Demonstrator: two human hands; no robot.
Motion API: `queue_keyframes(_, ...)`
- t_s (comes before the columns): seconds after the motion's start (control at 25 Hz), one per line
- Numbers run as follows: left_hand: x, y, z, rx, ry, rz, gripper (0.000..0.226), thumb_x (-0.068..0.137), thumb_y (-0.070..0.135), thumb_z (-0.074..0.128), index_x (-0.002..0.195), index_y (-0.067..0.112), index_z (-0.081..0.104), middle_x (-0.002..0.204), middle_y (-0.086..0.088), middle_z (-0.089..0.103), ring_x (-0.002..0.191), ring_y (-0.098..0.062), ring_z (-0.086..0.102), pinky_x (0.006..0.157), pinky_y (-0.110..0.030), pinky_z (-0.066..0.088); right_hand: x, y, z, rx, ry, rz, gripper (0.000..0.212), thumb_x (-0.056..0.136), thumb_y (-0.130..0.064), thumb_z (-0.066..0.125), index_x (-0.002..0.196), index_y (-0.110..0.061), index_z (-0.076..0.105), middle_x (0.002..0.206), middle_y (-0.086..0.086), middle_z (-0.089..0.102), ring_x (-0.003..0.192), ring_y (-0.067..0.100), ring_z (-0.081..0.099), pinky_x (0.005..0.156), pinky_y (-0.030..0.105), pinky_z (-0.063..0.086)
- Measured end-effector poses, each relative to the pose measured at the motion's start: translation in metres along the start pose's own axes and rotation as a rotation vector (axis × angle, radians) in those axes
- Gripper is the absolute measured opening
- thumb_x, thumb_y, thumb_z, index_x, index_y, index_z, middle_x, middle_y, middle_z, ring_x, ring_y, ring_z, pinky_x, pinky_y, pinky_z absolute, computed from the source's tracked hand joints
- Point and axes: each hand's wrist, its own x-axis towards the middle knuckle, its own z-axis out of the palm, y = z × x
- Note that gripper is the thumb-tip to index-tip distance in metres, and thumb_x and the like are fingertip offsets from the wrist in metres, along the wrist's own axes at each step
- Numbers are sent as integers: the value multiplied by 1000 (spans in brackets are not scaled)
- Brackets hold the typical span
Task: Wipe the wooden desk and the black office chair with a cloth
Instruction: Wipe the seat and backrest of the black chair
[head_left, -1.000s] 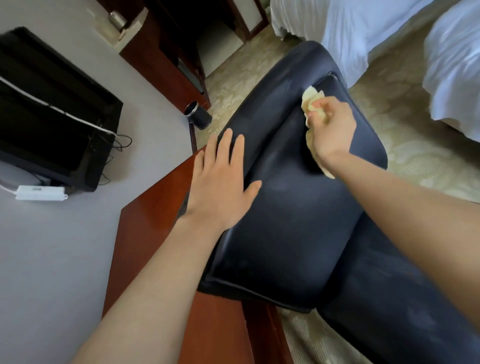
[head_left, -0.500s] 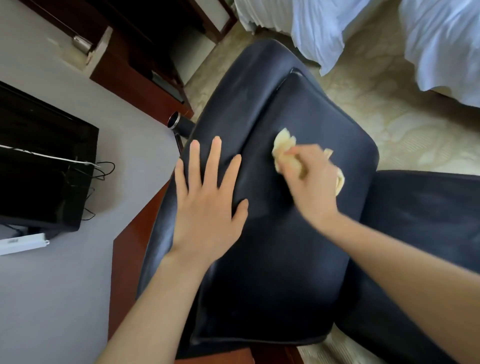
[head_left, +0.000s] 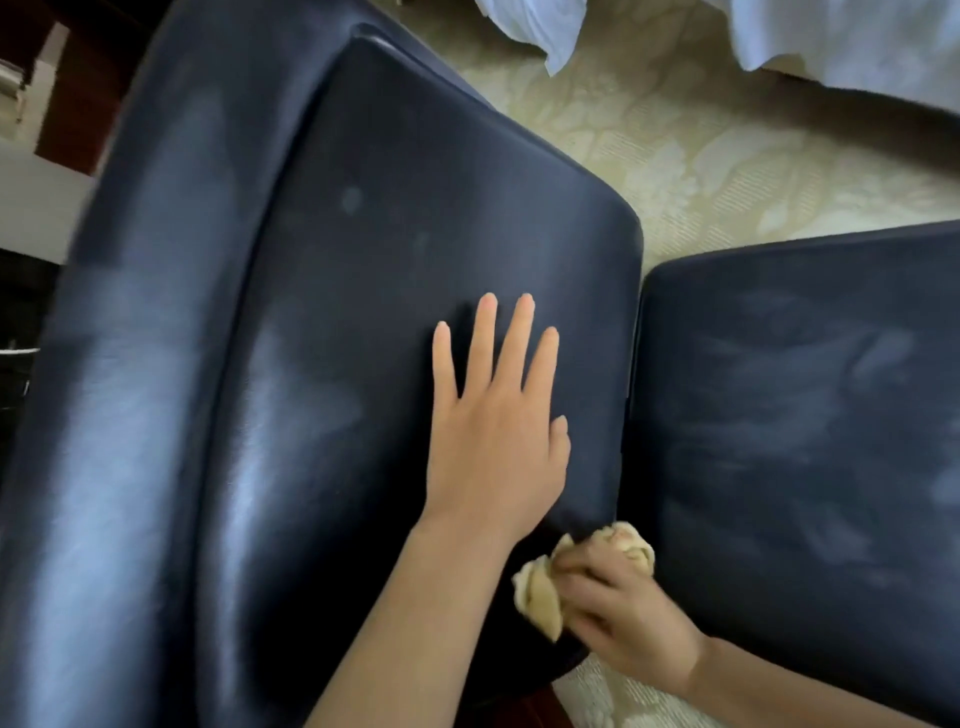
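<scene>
The black office chair (head_left: 322, 291) fills most of the view, its padded backrest panel tilted toward me and its seat cushion (head_left: 800, 415) on the right. My left hand (head_left: 493, 431) lies flat on the backrest with fingers straight and spread. My right hand (head_left: 618, 613) grips a crumpled pale yellow cloth (head_left: 540, 597) at the lower corner of the backrest, by the gap between backrest and seat. The wooden desk shows only as a thin reddish sliver (head_left: 540, 706) at the bottom edge.
Patterned cream carpet (head_left: 701, 150) lies beyond the chair. White bed linen (head_left: 852, 41) hangs at the top right. Dark red wooden furniture (head_left: 72, 104) and a grey wall (head_left: 36, 208) sit at the left edge.
My right hand has carried the cloth down from the middle of the backrest to its lower corner. My left hand has shifted right across the backrest. The view has moved closer to the chair.
</scene>
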Motion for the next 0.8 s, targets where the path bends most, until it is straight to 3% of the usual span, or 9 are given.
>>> queue_keyframes(0.12,22,23,19,-18,-7,24,68,92,41,43,151,17,19,161,-6,1,147,-30,-8,113,-52,-11,-9,40,-10,80,99,403,23,86,0,56,102,-17,58,109,-13,48,97,12,54,86,23,45)
queue_keyframes(0.2,37,33,30,21,3,37,67,93,41,39,151,17,18,161,-7,2,147,-30,-8,113,-53,-13,8,63,-18,159,187,512,28,86,7,55,98,-18,59,102,-13,49,89,9,55,76,25,47)
queue_keyframes(0.32,54,39,42,82,51,22,64,92,40,34,149,14,26,160,-8,12,147,-31,-1,113,-56,-9,59,95,-42,220,449,607,23,96,-12,51,81,-29,53,81,-7,51,67,3,53,60,13,40)
queue_keyframes(0.48,63,42,54,105,114,2,61,90,37,35,146,12,35,158,-8,20,147,-31,6,115,-57,-3,131,153,-90,109,595,710,10,95,-15,48,87,-18,50,79,-4,55,74,8,54,63,16,37)
queue_keyframes(0.56,66,40,59,110,130,12,59,91,35,35,146,13,35,158,-7,21,147,-31,6,115,-58,-3,157,172,-113,173,681,755,9,94,-14,49,90,-21,51,77,-9,55,66,-2,51,60,7,38)
queue_keyframes(0.64,70,38,59,97,146,13,60,89,36,35,145,13,36,158,-6,22,147,-30,7,115,-57,-4,168,175,-123,219,742,755,11,91,-14,50,88,-24,52,71,-14,52,62,-2,48,57,3,37)
queue_keyframes(0.8,72,36,61,48,159,20,58,91,32,31,144,13,38,157,-5,24,147,-30,7,114,-55,-5,142,140,-86,171,740,590,10,90,-11,54,89,-18,60,79,-10,57,77,11,54,76,28,45)
